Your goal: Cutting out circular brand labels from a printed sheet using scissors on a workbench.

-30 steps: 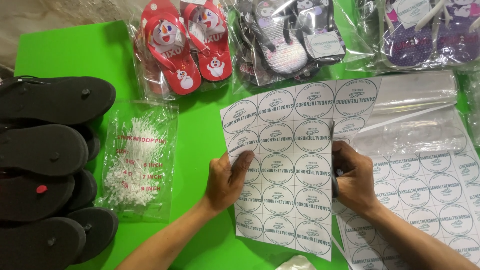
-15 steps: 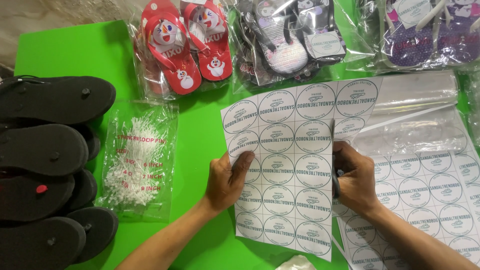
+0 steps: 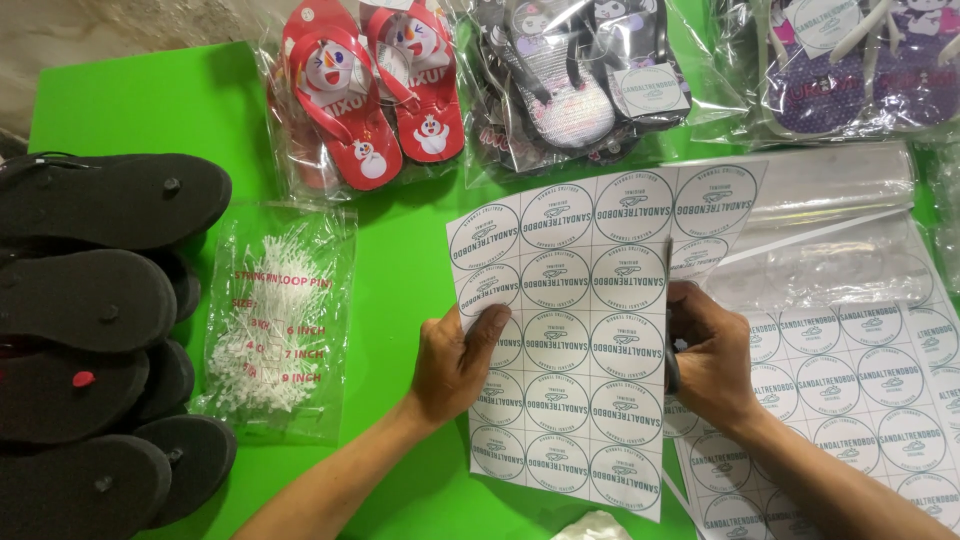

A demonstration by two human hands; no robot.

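Two hands hold the sticker sheet (image 3: 575, 345) just as they did a second ago, so the work has not moved on. My left hand (image 3: 455, 360) pinches its left edge; my right hand (image 3: 712, 362) grips the right edge (thumb hidden). It lies on the green table (image 3: 140, 100), near black sandals (image 3: 95, 320) and a bag of white loop pins (image 3: 275, 320)

The right hand (image 3: 712, 362) hides whatever its fingers (image 3: 690, 300) grip behind the sheet (image 3: 585, 340).

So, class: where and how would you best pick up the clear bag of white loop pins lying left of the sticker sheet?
Pinch the bag of loop pins at its empty top edge, coming from above: it lies flat, and the pins bunch in the middle.
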